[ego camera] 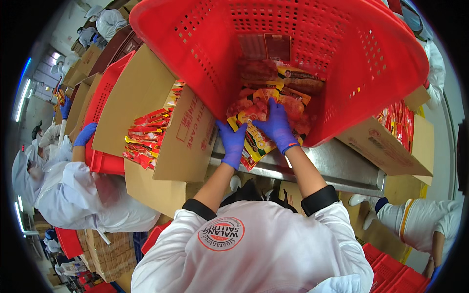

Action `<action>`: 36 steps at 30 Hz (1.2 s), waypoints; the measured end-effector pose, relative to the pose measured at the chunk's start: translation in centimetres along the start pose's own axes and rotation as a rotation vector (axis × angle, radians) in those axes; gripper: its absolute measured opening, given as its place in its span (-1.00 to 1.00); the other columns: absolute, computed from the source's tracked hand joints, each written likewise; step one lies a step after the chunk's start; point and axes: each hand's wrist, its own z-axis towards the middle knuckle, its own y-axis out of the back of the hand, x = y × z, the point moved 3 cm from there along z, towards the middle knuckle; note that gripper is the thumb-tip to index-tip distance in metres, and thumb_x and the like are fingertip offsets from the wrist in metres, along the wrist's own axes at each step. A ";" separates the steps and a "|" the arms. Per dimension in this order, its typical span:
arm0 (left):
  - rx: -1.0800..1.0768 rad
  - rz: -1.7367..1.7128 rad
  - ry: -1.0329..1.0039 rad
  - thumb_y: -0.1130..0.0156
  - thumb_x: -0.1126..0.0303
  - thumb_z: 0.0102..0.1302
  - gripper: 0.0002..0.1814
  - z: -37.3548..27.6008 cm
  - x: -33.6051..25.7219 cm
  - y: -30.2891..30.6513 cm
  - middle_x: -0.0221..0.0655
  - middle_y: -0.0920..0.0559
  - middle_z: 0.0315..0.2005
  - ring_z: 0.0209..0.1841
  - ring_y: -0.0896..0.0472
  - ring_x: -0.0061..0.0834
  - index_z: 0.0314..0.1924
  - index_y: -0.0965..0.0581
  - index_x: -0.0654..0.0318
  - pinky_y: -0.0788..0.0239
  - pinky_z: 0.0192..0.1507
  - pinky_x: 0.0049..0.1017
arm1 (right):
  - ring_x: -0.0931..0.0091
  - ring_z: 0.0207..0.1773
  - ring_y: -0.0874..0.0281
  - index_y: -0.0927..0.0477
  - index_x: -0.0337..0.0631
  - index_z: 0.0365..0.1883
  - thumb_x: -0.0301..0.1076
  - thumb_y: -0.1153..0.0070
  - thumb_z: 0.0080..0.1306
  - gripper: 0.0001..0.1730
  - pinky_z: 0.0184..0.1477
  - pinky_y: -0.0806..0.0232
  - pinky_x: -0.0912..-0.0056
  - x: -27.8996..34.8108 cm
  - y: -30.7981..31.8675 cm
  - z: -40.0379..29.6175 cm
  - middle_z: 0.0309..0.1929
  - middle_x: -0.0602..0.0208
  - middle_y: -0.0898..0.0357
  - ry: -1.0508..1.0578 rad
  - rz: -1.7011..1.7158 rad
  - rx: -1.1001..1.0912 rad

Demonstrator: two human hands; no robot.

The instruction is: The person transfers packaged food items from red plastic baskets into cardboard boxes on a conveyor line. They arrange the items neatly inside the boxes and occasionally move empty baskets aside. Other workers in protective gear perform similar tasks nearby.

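A large red perforated plastic crate lies tipped towards me with its mouth open. Inside are several flat sealed food packets in red and yellow wrapping. At the crate's near edge my left hand, in a blue glove, touches the left side of a yellow, green and red packet. My right hand, gloved in blue too, lies over that packet's upper right and reaches to the packets behind it. Its fingertips rest among the packets. Whether either hand grips the packet firmly is hard to tell.
An open cardboard box holding upright packets stands to the left, another cardboard box to the right. Under the crate runs a stainless steel table. A co-worker in white is at the left with a gloved hand on a red crate.
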 end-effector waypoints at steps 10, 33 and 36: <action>0.258 -0.173 0.326 -0.33 0.53 0.30 -0.44 -6.4 -2.3 1.7 -0.23 -0.66 0.05 0.02 -0.68 -0.36 0.28 -0.39 0.31 -0.55 0.08 -0.33 | -0.05 0.33 -0.39 -0.10 -0.46 0.48 0.21 -0.54 -0.07 0.37 0.34 -0.31 0.08 -0.6 2.3 -3.6 0.30 -0.29 -0.39 -0.082 0.385 0.322; 0.881 0.081 -0.161 -0.73 0.35 -0.14 -0.10 -8.3 -3.1 -0.4 -0.34 -0.60 0.11 0.15 -0.57 -0.45 0.22 -0.43 0.26 -0.45 0.24 -0.37 | 0.35 0.30 -0.43 -0.29 -0.31 0.29 -0.07 -0.76 -0.27 0.22 0.35 -0.33 0.21 -6.8 0.8 -13.3 0.26 0.10 -0.43 -0.059 0.432 0.109; 0.742 0.033 -0.361 -0.70 0.35 -0.08 -0.11 -9.7 -3.3 -0.3 -0.29 -0.61 0.08 0.14 -0.57 -0.41 0.24 -0.39 0.26 -0.45 0.23 -0.34 | 0.43 0.21 -0.55 -0.44 -0.30 0.22 -0.11 -0.68 -0.10 -0.02 0.31 -0.38 0.26 -6.1 1.2 -14.8 0.19 0.20 -0.58 -0.046 0.797 0.168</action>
